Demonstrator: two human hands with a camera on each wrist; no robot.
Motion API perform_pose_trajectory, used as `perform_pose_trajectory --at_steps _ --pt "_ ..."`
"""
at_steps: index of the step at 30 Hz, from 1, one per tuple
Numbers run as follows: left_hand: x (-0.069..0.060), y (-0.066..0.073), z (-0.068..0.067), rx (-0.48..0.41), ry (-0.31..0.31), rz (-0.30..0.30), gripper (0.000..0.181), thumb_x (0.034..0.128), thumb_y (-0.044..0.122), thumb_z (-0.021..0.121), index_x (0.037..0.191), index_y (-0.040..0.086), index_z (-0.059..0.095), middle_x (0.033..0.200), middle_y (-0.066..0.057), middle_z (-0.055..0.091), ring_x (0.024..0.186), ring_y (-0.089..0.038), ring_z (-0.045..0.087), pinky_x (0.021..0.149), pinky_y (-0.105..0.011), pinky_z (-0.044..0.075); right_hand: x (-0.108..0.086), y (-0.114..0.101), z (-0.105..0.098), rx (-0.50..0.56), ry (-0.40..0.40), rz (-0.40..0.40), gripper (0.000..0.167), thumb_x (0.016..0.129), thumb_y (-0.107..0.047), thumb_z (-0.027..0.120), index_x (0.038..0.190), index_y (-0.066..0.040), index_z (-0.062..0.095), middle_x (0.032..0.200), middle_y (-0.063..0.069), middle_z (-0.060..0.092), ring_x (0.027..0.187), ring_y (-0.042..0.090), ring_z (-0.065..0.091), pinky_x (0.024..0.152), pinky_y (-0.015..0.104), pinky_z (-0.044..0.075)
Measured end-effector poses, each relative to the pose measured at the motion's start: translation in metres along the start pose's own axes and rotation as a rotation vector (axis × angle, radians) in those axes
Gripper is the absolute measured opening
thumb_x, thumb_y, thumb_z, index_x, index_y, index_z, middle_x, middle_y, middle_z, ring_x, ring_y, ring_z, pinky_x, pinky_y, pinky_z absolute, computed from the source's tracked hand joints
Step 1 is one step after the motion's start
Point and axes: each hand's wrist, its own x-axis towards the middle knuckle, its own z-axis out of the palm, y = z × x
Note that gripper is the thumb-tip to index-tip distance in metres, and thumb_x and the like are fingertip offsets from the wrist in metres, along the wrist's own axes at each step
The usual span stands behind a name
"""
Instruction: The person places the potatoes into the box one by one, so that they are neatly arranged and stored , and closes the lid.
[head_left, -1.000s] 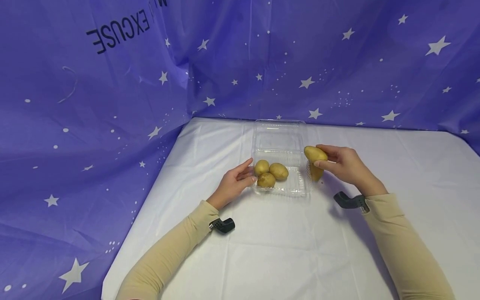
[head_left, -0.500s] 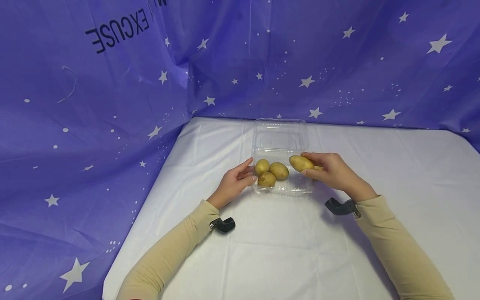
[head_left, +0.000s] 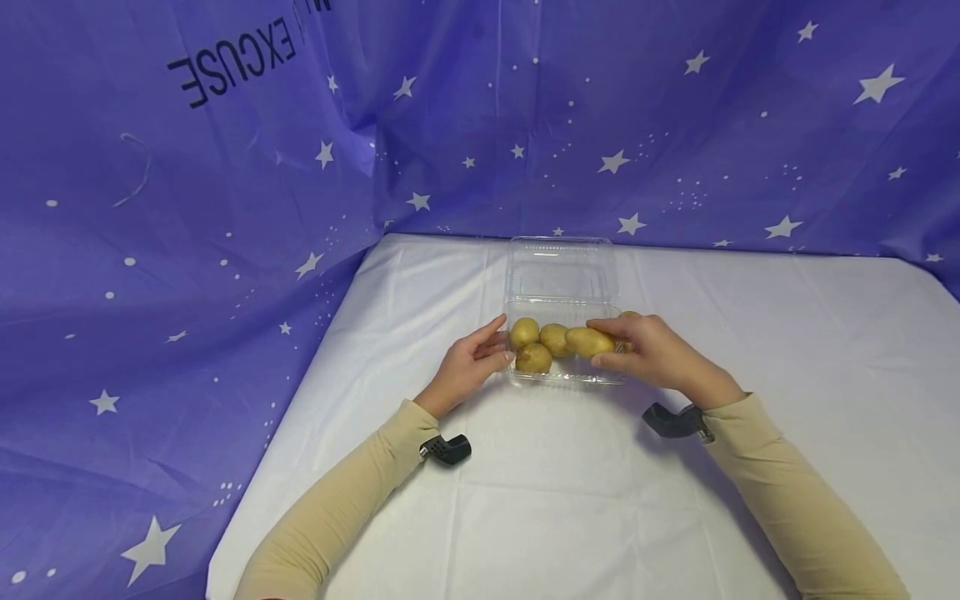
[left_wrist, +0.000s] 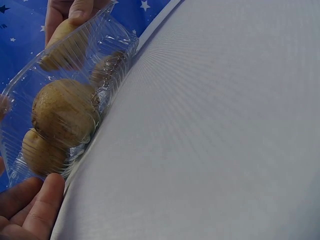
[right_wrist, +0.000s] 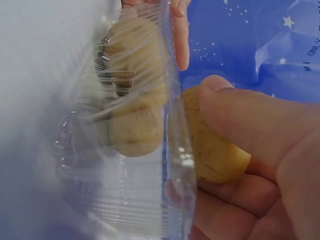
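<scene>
A clear plastic clamshell container [head_left: 562,377] lies with its lid [head_left: 561,271] folded back, away from me. In its left half sit three potatoes, one at the far left [head_left: 524,333], one at the near left [head_left: 533,359] and one further right [head_left: 553,340]. My right hand [head_left: 656,354] pinches another potato [head_left: 588,342] between thumb and fingers, low over the container's right half. In the right wrist view this potato [right_wrist: 210,140] shows beyond the clear rim. My left hand [head_left: 467,367] touches the container's left side, its fingers extended.
One more potato [head_left: 630,316] lies right of the container, mostly hidden behind my right hand. A white cloth [head_left: 525,500] covers the table. Behind it and to the left hangs a purple sheet with stars [head_left: 450,125].
My right hand has moved left and down with the potato, from beside the container to over its right half. The left hand and the three potatoes inside have stayed put.
</scene>
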Motion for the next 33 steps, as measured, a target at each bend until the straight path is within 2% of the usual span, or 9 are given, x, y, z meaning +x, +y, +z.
perform_pose_trajectory --at_steps 4,10,17,23,33 --pt "0.0006 -0.0002 -0.0005 0.005 -0.001 0.002 0.068 0.0941 0.012 0.066 0.157 0.011 0.040 0.148 -0.021 0.056 0.133 -0.035 0.059 0.106 -0.035 0.056 0.0006 -0.0025 0.0020 -0.031 -0.009 -0.004 0.051 0.085 -0.014 0.083 0.129 0.005 0.067 0.096 0.011 0.074 0.084 0.026 0.058 0.069 0.027 0.049" --pt "0.0009 0.0016 -0.0006 -0.002 0.000 -0.004 0.068 0.0943 0.011 0.066 0.157 0.010 0.040 0.147 -0.021 0.056 0.133 -0.034 0.059 0.105 -0.030 0.056 0.0023 -0.0026 0.0049 -0.061 -0.010 -0.029 0.051 0.084 -0.014 0.083 0.128 0.006 0.067 0.095 0.008 0.076 0.082 0.023 0.055 0.071 0.028 0.045" --pt "0.0006 0.0023 -0.0001 -0.002 0.001 0.008 0.067 0.0949 0.010 0.065 0.157 0.008 0.040 0.147 -0.022 0.056 0.132 -0.035 0.060 0.104 -0.031 0.056 0.0030 -0.0027 0.0081 -0.065 -0.057 -0.050 0.052 0.085 -0.011 0.081 0.130 0.010 0.064 0.107 0.014 0.077 0.083 0.023 0.058 0.077 0.032 0.049" --pt "-0.0004 0.0029 -0.0001 0.002 -0.002 0.002 0.068 0.0945 0.011 0.066 0.157 0.009 0.040 0.148 -0.021 0.056 0.133 -0.035 0.059 0.105 -0.031 0.056 0.0039 -0.0035 0.0088 -0.074 -0.088 -0.054 0.052 0.087 -0.011 0.079 0.130 0.012 0.063 0.108 0.015 0.076 0.084 0.019 0.060 0.077 0.035 0.053" --pt "-0.0009 0.0032 0.0001 0.006 -0.004 -0.002 0.067 0.0948 0.011 0.066 0.157 0.010 0.040 0.148 -0.020 0.056 0.133 -0.035 0.059 0.106 -0.032 0.056 0.0034 -0.0041 0.0090 -0.069 -0.118 -0.045 0.049 0.088 -0.011 0.078 0.129 0.011 0.064 0.111 0.018 0.075 0.081 0.019 0.058 0.071 0.027 0.048"
